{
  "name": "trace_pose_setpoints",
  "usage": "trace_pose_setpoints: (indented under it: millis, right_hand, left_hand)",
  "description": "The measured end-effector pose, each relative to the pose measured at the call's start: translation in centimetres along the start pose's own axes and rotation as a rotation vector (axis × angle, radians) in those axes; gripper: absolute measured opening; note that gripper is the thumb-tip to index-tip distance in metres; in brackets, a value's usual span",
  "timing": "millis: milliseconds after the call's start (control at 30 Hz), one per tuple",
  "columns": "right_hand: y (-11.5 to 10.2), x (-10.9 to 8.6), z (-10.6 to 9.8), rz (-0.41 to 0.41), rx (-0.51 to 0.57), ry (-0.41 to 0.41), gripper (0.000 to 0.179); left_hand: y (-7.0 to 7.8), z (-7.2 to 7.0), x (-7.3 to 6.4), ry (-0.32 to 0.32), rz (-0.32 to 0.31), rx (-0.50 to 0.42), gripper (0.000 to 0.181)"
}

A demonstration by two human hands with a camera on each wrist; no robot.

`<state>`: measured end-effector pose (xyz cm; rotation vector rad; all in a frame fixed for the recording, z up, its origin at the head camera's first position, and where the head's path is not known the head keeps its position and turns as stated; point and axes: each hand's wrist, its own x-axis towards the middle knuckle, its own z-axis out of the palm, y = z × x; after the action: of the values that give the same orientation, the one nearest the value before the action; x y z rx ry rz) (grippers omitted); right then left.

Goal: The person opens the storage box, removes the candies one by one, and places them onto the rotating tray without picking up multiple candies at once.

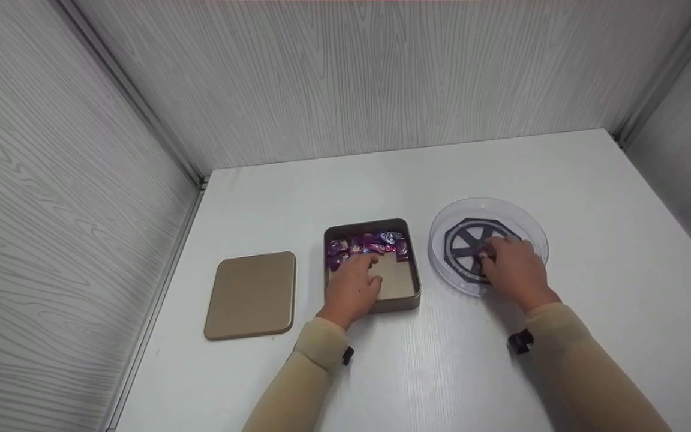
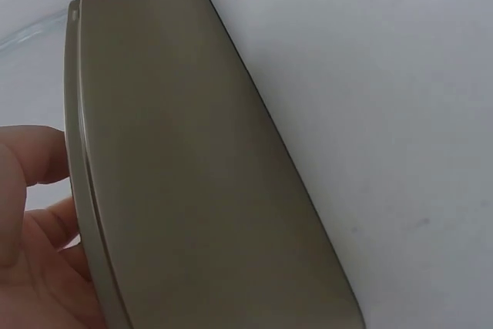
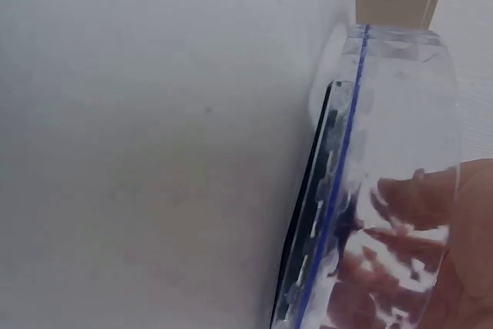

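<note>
Pinches a small purple-wrapped sweet with thumb and fingertips of the right hand, near the middle of the clear bowl. Uses only the tips, probably to suit so small a piece. Grips nothing plainly with the left hand, thumb and index apart, over the 7 o'clock side of the open tin, close to the purple sweets banked there from 9 to 2 o'clock. Has the bowl just beside the tin at 3 o'clock, likely for a short reach, and the gold lid flat between 8 and 9 o'clock, presumably to leave the tin uncovered.

Cannot see the left hand's lower fingers from the head, nor past the tin's wall from the left wrist. Blurs through glossy plastic at the right wrist. Cannot place the dark octagon inside or under the bowl. Loses both sleeves at the bottom edge.
</note>
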<state>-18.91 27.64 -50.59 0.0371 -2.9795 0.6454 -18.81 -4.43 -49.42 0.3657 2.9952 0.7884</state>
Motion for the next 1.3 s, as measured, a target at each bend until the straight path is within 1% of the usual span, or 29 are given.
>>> trace_pose_setpoints:
  millis: [100, 200, 267, 333, 467, 600, 700, 767, 833, 933, 1033, 1167, 1300]
  right_hand:
    - [-0.6, -0.2, 0.1, 0.004, 0.036, 0.034, 0.038]
    - [-1.3, -0.2, 0.3, -0.001, 0.072, 0.048, 0.038]
    - [-1.9, -0.2, 0.3, -0.002, 0.090, 0.046, 0.038]
    - [-2.2, -0.2, 0.3, -0.004, 0.104, 0.039, 0.038]
    - [-2.6, 0.0, 0.0, -0.018, 0.125, 0.038, 0.037]
    - [-2.9, -0.2, 0.1, -0.029, 0.134, 0.036, 0.036]
    - [-3.1, -0.4, 0.4, -0.023, 0.141, 0.022, 0.036]
    - [-3.4, -0.3, 0.5, -0.026, 0.153, 0.018, 0.035]
    - [-3.7, -0.1, 0.6, -0.041, 0.167, 0.020, 0.034]
    - [-3.6, -0.2, 0.7, -0.042, 0.181, 0.023, 0.033]
    - [-3.5, -0.2, 0.6, -0.042, 0.189, 0.016, 0.031]
    - [-3.3, -0.4, 0.5, -0.037, 0.198, 0.013, 0.030]
    - [-3.6, -0.3, 0.7, -0.040, 0.212, 0.025, 0.031]
  left_hand:
    - [-0.6, -0.3, 0.2, 0.019, 0.000, 0.079, 0.039]
    - [-1.5, -0.7, 0.4, 0.032, -0.024, 0.146, 0.043]
    - [-2.0, -0.9, 0.6, 0.021, -0.052, 0.176, 0.046]
    - [-2.5, -1.1, 1.0, -0.004, -0.081, 0.197, 0.047]
    - [-2.9, -1.4, 1.9, -0.045, -0.104, 0.228, 0.044]
    - [-3.1, -1.2, 2.4, -0.071, -0.081, 0.283, 0.038]
    - [-3.3, -0.9, 2.4, -0.087, -0.052, 0.324, 0.031]
    - [-3.5, -0.8, 2.4, -0.087, -0.045, 0.337, 0.027]
    - [-3.6, -0.8, 2.3, -0.078, -0.052, 0.343, 0.026]
    - [-3.4, -0.4, 2.5, -0.077, -0.052, 0.350, 0.026]
    - [-3.2, -0.2, 2.6, -0.080, -0.056, 0.354, 0.023]
    - [-2.8, 0.4, 2.7, -0.087, -0.042, 0.350, 0.015]
    - [-2.6, 0.9, 2.8, -0.083, -0.017, 0.339, 0.011]
